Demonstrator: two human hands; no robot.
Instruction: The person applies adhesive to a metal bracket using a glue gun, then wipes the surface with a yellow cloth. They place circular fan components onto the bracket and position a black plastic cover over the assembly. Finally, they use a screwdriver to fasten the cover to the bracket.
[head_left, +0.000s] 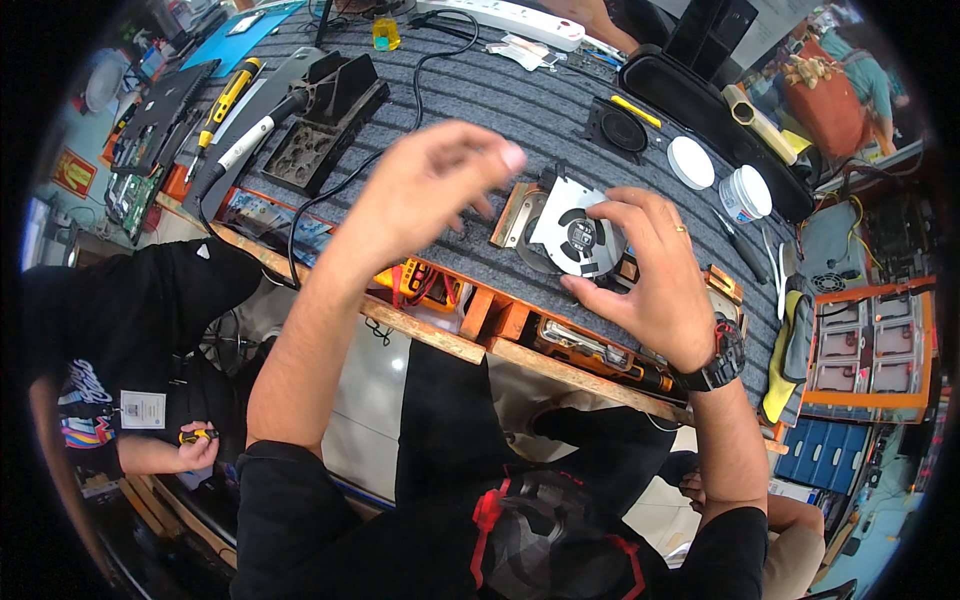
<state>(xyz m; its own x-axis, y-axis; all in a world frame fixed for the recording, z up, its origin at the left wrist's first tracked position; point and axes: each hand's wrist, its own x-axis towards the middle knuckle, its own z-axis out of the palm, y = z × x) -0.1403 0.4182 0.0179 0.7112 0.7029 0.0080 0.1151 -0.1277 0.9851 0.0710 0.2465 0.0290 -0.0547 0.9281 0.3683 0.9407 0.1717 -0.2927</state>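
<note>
A flat silver cooling fan (580, 235) with a dark round hub is above the grey ribbed mat (470, 100). My right hand (655, 265) grips it from the right, thumb at the near edge and fingers at the far side. My left hand (430, 185) hovers to the left of the fan, apart from it, fingers spread and holding nothing. Copper-coloured and metal parts (515, 215) lie beside the fan, partly hidden by it. Below my left wrist, a yellow multimeter (425, 285) with red leads sits in the bench's open shelf.
At left, a white-handled soldering iron (240, 150) rests in a black stand (325, 125), near a yellow screwdriver (228, 100). To the right are a white jar (746, 192), its lid (690, 162) and tweezers (780, 275). Another person's hand (197, 452) is at lower left.
</note>
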